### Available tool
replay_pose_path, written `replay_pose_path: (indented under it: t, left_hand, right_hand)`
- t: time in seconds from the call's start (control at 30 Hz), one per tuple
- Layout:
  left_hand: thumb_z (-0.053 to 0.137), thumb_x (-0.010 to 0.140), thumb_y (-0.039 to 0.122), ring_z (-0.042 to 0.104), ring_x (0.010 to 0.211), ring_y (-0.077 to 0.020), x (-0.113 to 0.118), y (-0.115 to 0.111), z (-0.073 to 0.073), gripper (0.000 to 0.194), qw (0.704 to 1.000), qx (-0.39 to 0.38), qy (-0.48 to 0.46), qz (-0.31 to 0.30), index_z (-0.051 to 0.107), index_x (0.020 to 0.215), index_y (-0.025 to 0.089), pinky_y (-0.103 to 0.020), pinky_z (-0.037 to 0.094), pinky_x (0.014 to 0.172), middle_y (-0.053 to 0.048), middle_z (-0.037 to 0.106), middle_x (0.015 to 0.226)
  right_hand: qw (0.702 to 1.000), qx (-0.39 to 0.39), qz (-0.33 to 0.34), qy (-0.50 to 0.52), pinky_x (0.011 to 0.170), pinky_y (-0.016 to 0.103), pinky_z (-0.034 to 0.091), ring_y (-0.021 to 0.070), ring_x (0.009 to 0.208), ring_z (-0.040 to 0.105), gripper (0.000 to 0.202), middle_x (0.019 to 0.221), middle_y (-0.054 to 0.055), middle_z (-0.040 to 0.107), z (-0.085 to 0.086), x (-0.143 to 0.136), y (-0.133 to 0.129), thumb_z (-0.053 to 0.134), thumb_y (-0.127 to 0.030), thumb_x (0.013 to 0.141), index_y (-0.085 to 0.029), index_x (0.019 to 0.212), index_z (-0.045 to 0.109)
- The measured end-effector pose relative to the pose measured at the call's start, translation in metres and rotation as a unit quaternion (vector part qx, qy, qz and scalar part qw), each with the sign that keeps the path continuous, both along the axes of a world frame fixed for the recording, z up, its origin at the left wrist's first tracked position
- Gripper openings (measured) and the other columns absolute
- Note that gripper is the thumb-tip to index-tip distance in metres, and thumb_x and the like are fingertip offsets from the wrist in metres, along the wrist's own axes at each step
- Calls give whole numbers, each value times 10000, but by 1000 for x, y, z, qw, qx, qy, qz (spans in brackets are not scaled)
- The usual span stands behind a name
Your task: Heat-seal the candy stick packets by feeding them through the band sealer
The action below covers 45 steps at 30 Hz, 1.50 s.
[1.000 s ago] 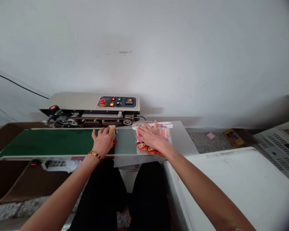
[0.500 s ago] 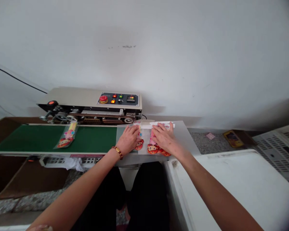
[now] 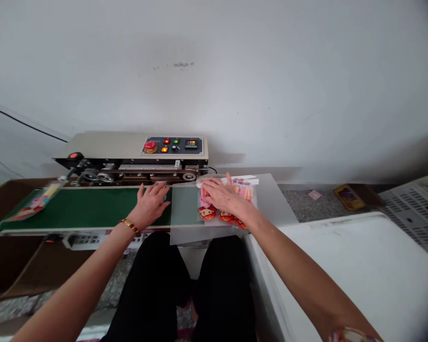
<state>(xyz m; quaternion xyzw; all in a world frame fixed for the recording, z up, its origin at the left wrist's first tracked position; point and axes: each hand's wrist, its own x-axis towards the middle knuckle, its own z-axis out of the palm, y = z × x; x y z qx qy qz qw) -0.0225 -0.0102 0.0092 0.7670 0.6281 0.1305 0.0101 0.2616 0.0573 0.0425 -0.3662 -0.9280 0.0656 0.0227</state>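
My left hand [image 3: 150, 204] is over the green conveyor belt [image 3: 96, 206], close to the rollers of the sealing machine [image 3: 139, 145]. Its fingers are bent and apart, and a clear packet with a blue spot [image 3: 165, 197] shows partly from under them. My right hand [image 3: 223, 195], fingers spread, lies on clear packets at the machine's right end. The nearest packet [image 3: 207, 213] has a red-haired cartoon head at its lower end and pink and yellow sticks above. More such packets [image 3: 240, 221] lie beside it, partly hidden by my hand. They rest on a translucent sheet [image 3: 274, 204].
Another packet [image 3: 39, 202] lies at the belt's left end, above a cardboard box [image 3: 7, 266]. The control panel [image 3: 173, 146] has lit buttons and a red knob. A white lid-like surface [image 3: 356, 266] is at my right, with a plastic crate [image 3: 417, 218] beyond.
My left hand has moved left from the sheet onto the belt, over a packet. My right hand has shifted left with a packet beneath it. The far packet has travelled to the belt's left end.
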Motion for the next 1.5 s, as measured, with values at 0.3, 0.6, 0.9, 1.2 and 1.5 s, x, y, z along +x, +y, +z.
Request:
replay_pose_path:
  t: [0.3,0.6,0.9,1.2,1.5]
  left_hand:
    - [486,980,201,538,1377,-273,122,19,-11,337,989,35,-60,-131,591,1298,159,-540,338,1234,-160,621,1407]
    - [506,973,214,531,1363,-291,110,25,-14,300,988,46,-45,-140,591,1253,150,-542,367,1216,-172,615,1367]
    - [442,1007,230,534,1353,-282,86,22,-11,315,988,39,-66,-134,611,1249,122,-494,425,1201,-179,612,1372]
    - [460,958,232,570,1327,-331,23,8,-3,347,999,25,-22,-6,659,1238,187,-622,378,1188,-156,642,1377]
    - [465,998,237,491,1420,-282,123,20,-14,399,988,28,-74,-131,541,1381,153,-527,366,1223,-167,573,1467]
  right_hand:
    - [995,18,-69,-64,1208,724,59,335,1429,441,337,1452,112,614,18,56,-13,453,-282,1034,-210,1270,684]
    - [999,-9,-23,-34,1201,687,116,320,1456,421,364,1476,116,594,7,44,-16,409,-283,1054,-212,1295,672]
    - [999,-10,-9,-38,1224,676,91,324,1451,432,377,1492,111,579,9,41,-17,404,-273,1049,-209,1303,675]
    - [999,-41,20,4,1251,652,78,263,1519,338,498,1593,70,468,7,8,3,390,-207,1028,-264,1514,483]
    - [994,54,-72,-64,1197,747,81,350,1428,440,352,1478,130,584,16,78,-18,425,-234,1033,-204,1279,675]
